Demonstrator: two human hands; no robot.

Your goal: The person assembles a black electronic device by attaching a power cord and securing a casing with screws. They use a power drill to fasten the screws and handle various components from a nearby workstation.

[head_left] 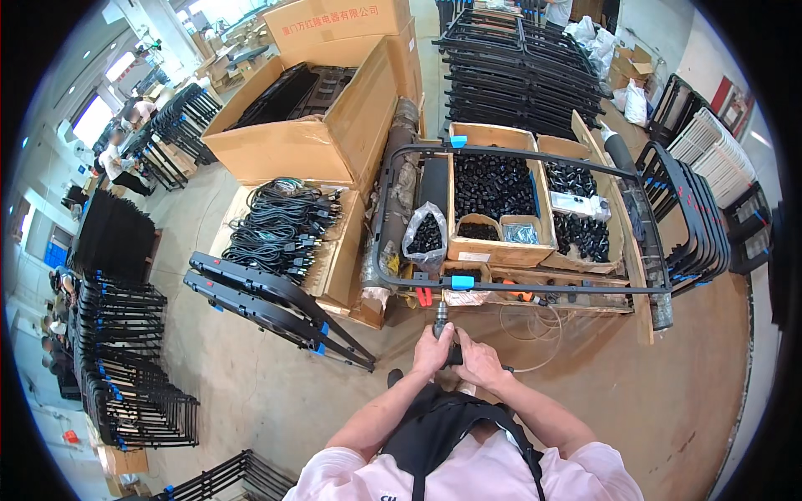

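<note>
Both my hands are closed round a power screwdriver (441, 314) in front of my body. My left hand (430, 351) wraps its front part, and my right hand (479, 361) grips it at the rear. Its bit points away from me, at the near bar of a black metal frame (543, 290); whether the tip touches the bar I cannot tell. Blue pieces (458, 283) sit on the frame's near and far bars. The frame lies across a workbench, over boxes of small black parts (493, 185). Two red handles (423, 296) show just beyond the bit.
Left of the bench, bundled black cables (280, 225) lie on a carton, with black frames (267, 301) leaning on it. A big open carton (351, 117) stands behind. More frames are stacked at the back (518, 75) and right (685, 217). Several people work at far left.
</note>
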